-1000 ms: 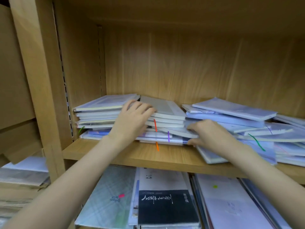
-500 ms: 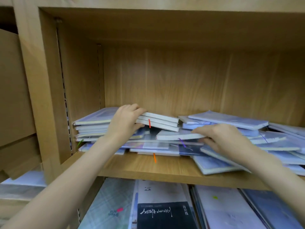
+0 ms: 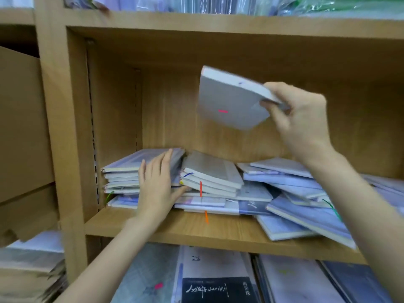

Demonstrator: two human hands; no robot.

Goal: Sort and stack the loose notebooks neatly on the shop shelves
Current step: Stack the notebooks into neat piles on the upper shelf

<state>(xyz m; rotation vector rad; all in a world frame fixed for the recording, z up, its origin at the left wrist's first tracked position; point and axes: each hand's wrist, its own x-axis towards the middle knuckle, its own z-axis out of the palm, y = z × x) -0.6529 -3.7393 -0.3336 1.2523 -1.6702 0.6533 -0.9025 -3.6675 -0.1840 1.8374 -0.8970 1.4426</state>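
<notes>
Your right hand [image 3: 303, 119] is raised above the wooden shelf [image 3: 196, 231], fingers and thumb curled round one corner of a single grey notebook [image 3: 229, 99], which hangs tilted in the air with one pink tab on its cover. Your left hand [image 3: 157, 186] rests lower down, fingers straight and together, pressed flat against the side of the left stack [image 3: 122, 176], which sits on the shelf by its left wall; about five notebooks show there, though blur makes the count uncertain. Just right of that hand lies a slanted pile [image 3: 212, 173] of roughly three thick notebooks with one orange ribbon and one blue one. Further right on the shelf, a loose heap of pale blue notebooks [image 3: 295, 193] sprawls at odd angles; their number cannot be told. Below the shelf, one black-covered book [image 3: 216, 289] lies among others.
</notes>
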